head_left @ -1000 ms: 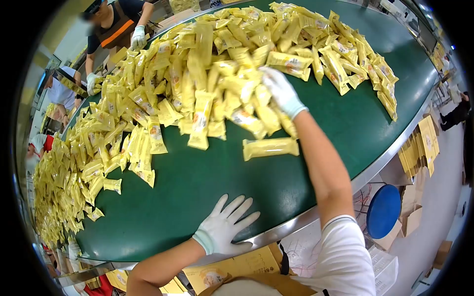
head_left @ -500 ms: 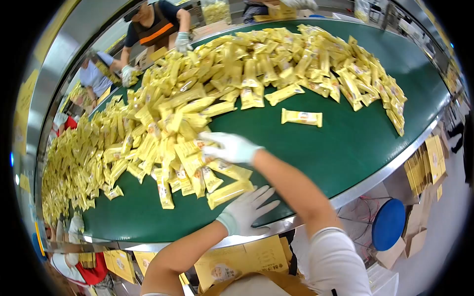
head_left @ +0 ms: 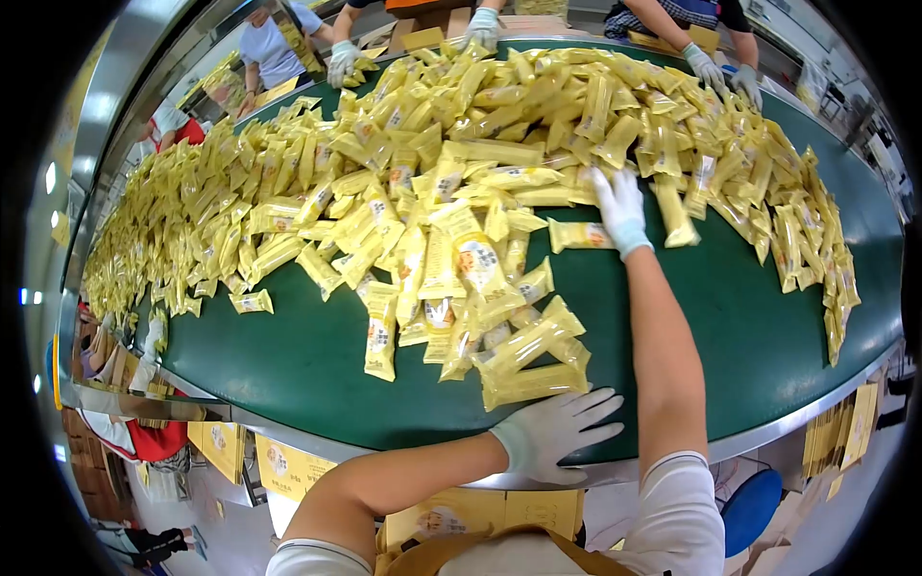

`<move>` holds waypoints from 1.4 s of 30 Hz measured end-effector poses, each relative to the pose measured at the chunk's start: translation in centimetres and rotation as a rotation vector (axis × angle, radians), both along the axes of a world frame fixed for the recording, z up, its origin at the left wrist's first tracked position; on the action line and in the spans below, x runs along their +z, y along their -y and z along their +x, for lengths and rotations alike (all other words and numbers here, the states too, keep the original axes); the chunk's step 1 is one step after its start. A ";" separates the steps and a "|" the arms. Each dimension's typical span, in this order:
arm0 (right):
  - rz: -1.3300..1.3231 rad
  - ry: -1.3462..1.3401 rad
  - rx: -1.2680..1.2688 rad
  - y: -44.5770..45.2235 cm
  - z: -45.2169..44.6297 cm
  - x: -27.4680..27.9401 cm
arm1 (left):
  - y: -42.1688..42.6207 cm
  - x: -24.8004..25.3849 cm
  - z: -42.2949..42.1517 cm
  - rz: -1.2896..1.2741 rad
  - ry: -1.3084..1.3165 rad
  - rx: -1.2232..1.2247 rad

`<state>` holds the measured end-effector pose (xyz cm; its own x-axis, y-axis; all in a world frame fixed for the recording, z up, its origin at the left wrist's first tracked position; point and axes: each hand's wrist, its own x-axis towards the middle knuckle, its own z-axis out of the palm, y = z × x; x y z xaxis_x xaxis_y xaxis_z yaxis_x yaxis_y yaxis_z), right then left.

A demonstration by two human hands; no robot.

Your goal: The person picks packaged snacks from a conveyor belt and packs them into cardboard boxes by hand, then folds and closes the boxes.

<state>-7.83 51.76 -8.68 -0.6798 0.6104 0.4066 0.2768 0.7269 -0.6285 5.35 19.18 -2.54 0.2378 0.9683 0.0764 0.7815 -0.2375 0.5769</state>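
Observation:
Yellow wrapped packets (head_left: 480,259) lie heaped across a green table (head_left: 317,384), with a tongue of them reaching toward the near edge. My left hand (head_left: 560,434), in a white glove, rests with fingers spread at the near edge, just below the lowest packets, holding nothing. Farther up, my right hand (head_left: 619,204), also gloved, reaches palm down to the heap's front side with its fingers apart. Its fingertips touch packets, and a single packet (head_left: 579,235) lies at its left side, partly behind the hand.
Gloved hands of co-workers (head_left: 344,63) reach to the far side of the heap, others (head_left: 706,67) at the far right. Below the near edge are yellow printed cartons (head_left: 447,518) and a blue stool (head_left: 751,514). A metal rim (head_left: 768,437) borders the table.
My right hand has moved from the near packets up and right to the heap. The view has shifted; my left hand stays spread by the near edge. More co-workers' hands show at the far side.

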 end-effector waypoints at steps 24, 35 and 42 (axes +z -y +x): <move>-0.252 0.330 0.513 16.7 5.9 11.3 | 0.8 -3.8 1.3 0.296 -0.077 0.163; -0.641 0.110 0.013 24.1 45.2 1.8 | 13.4 -0.3 9.1 -0.001 0.392 0.347; -1.084 0.016 -0.163 31.7 46.8 -4.9 | 29.9 -4.7 10.3 0.363 0.110 1.515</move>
